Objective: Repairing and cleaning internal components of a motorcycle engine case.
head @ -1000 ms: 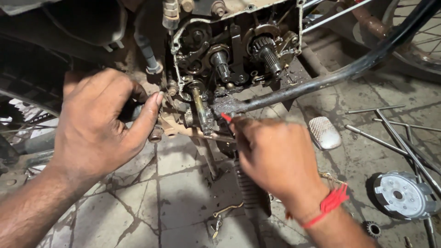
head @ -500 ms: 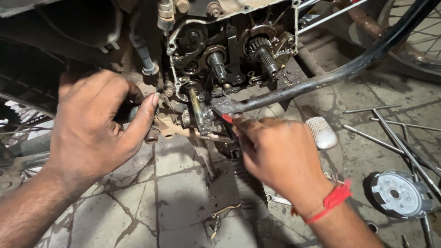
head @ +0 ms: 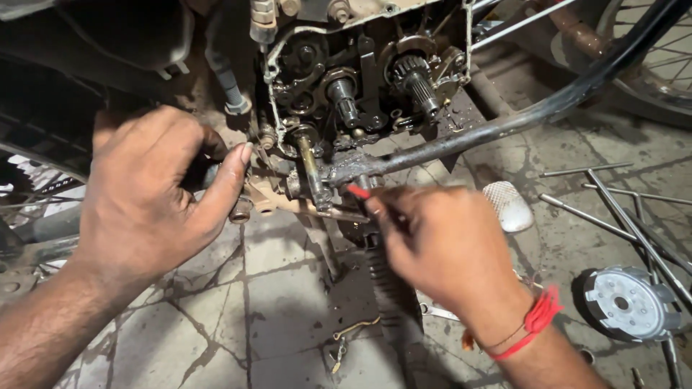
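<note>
Engine (head: 360, 94) fills the far centre: open motorcycle crankcase, side cover off, gears and two splined shafts exposed, all greasy. Black frame tube (head: 548, 112) runs from the far right down to the engine's lower edge. Spoked wheel (head: 649, 65) sits at far right behind it. Floor (head: 281, 288) is cracked stone tile, oil-stained.

Your left hand (head: 148, 194) is at the left of the engine's lower corner, fingers curled, thumb stretched toward the case. It's wrapped round something dark, can't tell what. Your right hand (head: 443, 248) is near centre, just below the tube's end, fingers pinched shut on a thin tool with a red tip (head: 358, 191). That tip points left and far, touching or just beside the upright shaft (head: 311, 169) at the engine's bottom edge; contact is unclear. Red thread band (head: 533, 324) on that wrist.

Round silver cover plate (head: 627, 302) lies on the floor at near right. Metal rods (head: 613, 209) are scattered just beyond it. Ribbed silver footpeg pad (head: 508, 205) lies just right of your right hand. Small wrench (head: 432, 311) lies near, partly hidden under your right wrist.
</note>
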